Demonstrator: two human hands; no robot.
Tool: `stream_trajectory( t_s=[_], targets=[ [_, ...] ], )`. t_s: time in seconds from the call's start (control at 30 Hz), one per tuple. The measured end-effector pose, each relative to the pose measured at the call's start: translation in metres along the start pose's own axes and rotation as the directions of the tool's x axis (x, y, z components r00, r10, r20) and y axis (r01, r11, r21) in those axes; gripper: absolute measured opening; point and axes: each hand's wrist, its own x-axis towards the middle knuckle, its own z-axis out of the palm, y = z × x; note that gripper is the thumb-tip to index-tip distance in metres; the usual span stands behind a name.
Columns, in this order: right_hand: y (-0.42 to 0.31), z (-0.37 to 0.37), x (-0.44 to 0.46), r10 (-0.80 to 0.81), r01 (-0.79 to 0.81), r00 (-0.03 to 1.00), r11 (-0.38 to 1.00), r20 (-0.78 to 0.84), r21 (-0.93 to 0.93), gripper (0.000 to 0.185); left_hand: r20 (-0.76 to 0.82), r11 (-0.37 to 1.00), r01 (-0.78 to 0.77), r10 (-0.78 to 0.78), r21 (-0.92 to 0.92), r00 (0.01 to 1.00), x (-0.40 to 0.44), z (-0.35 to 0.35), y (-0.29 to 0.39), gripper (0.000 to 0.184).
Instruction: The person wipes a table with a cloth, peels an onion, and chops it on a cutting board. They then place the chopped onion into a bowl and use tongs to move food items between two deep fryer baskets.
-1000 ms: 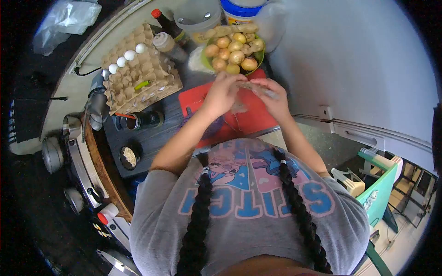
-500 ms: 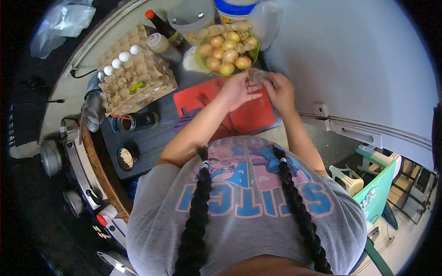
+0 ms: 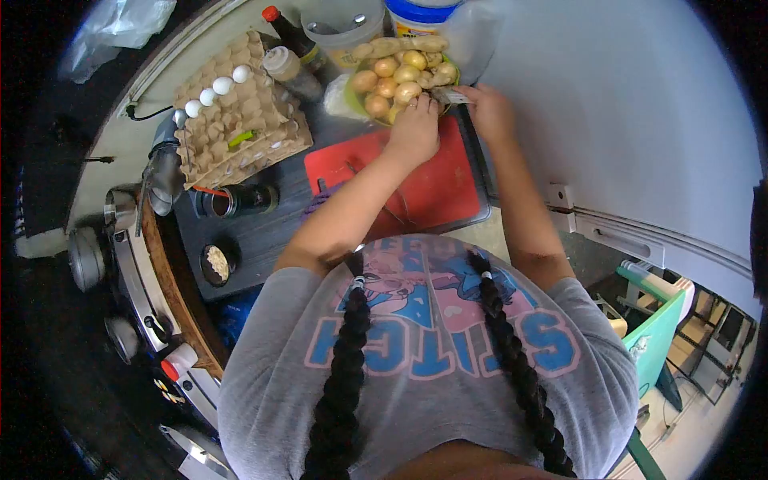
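My left hand [image 3: 414, 132] reaches palm down over the near rim of a green bowl [image 3: 349, 102] of onions [image 3: 386, 88]. Its fingers are curled among the onions, and what they hold, if anything, is hidden. To the right, my right hand [image 3: 490, 114] pinches a small flat greyish thing [image 3: 453, 95] with a shiny pale part, beside the bowl's rim. Its kind is unclear. Knobbly ginger roots [image 3: 400, 46] lie on the far side of the bowl. Below my hands is a red cutting board [image 3: 448, 180].
Egg trays [image 3: 232, 120] with several white eggs stand at the left, near a seasoning bottle [image 3: 292, 70] and a red-capped sauce bottle [image 3: 290, 36]. An opened dark jar [image 3: 240, 203] and a small black bowl [image 3: 228, 254] sit nearer. A white fridge [image 3: 624, 112] borders the right.
My left hand has moved from beside my right hand over the cutting board onto the onions. My right hand has shifted slightly up, still with the greyish thing. The whole view has shifted slightly.
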Motion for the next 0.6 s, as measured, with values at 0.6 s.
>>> stream_trajectory(
  t_s=[0.6],
  targets=[
    [-0.054, 0.035, -0.026, 0.333, -0.337, 0.941, 0.939, 0.067, 0.063, 0.038, 0.023, 0.943, -0.035, 0.045, -0.331, 0.999, -0.213, -0.007, -0.036, 0.033]
  ],
)
